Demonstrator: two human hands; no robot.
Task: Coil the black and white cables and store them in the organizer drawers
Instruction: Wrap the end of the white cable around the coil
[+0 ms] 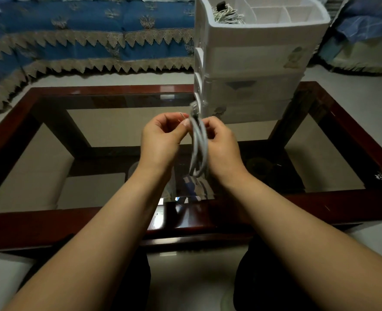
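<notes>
A white cable [199, 149], folded into a long narrow coil, hangs between my hands above the glass table. My right hand [221, 144] grips the coil near its top. My left hand [163, 140] pinches a thin wire tie at the coil's upper end, where a clear plug sticks up. The white organizer [253, 70] with stacked drawers stands on the table's far right. Its top tray is open and holds a coiled cable with a black plug [227, 14] in the left compartment.
The glass-topped table has a dark red wooden frame [118, 221]. A blue sofa cover with lace trim [84, 41] lies beyond it. Another covered seat [363, 41] stands at the far right. My knees are below the table's near edge.
</notes>
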